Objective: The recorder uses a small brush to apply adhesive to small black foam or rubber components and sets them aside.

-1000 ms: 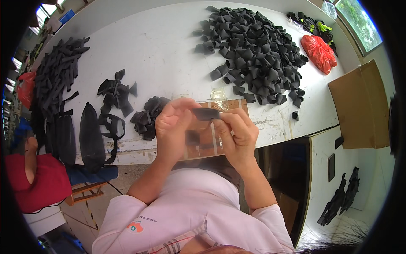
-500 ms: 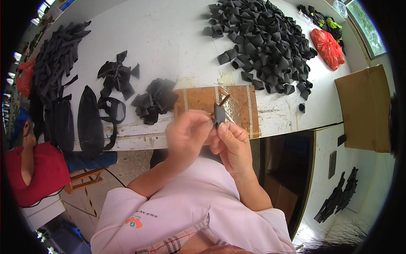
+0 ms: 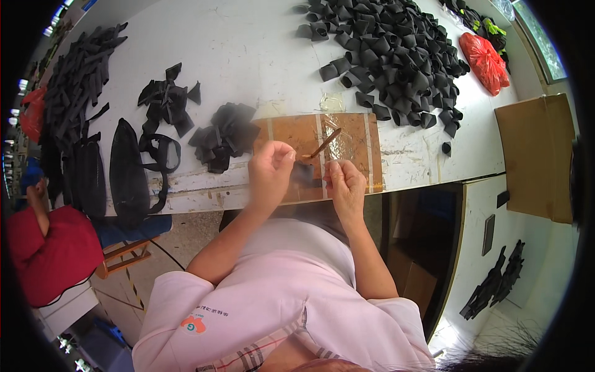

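Between my hands is a small black fabric piece (image 3: 302, 174), blurred, right beside the fingertips of my left hand (image 3: 270, 173). The left fingers are pinched and seem to hold it by its edge. My right hand (image 3: 346, 187) is apart from the piece, its thumb and fingers pressed together; whatever they may hold is too small to make out. A thin brown stick-like tool (image 3: 326, 142) slants above the piece, its lower end close to the left fingertips; whether it is held or lying down I cannot tell. Underneath is a brown board (image 3: 365, 146) with strips of clear tape.
Left of the board lie black flat pieces (image 3: 224, 133) and a black strapped item (image 3: 129, 173). Dark strips (image 3: 80, 68) are heaped far left, folded black loops (image 3: 396, 62) far right. A red bag (image 3: 484, 64) and cardboard box (image 3: 536, 158) stand right. A person in red (image 3: 56, 254) sits left.
My hands have moved apart; the right one let go of the black piece and shifted right. The piece has dropped lower beside my left hand, and more of the brown stick shows.
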{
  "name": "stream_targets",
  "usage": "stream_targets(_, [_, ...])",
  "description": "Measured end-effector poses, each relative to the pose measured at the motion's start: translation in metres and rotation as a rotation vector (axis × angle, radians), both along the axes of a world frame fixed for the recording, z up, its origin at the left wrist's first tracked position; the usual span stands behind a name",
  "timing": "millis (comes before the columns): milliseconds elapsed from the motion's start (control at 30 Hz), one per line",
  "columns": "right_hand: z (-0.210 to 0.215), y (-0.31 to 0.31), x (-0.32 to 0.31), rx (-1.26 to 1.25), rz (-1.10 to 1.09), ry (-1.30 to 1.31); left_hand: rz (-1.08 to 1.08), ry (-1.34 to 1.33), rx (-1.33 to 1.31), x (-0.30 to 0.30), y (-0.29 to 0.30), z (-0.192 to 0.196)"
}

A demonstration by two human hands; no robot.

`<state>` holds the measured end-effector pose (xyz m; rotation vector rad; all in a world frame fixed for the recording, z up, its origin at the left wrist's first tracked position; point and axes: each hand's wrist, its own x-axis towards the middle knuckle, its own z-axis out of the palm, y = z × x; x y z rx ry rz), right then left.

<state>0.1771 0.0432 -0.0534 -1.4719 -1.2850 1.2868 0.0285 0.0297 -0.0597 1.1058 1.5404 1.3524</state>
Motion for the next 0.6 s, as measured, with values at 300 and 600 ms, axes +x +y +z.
stream_targets(300, [-0.024,0.002,-0.003,0.192,0.218,-0.347,-0.19,0.51,-0.012,0.003,0.001,-0.003])
stream_targets(600, [-0.032,0.008,-0.007,0.222,0.308,-0.437,-0.277,0.607,0.008,-0.001,0.004,-0.017])
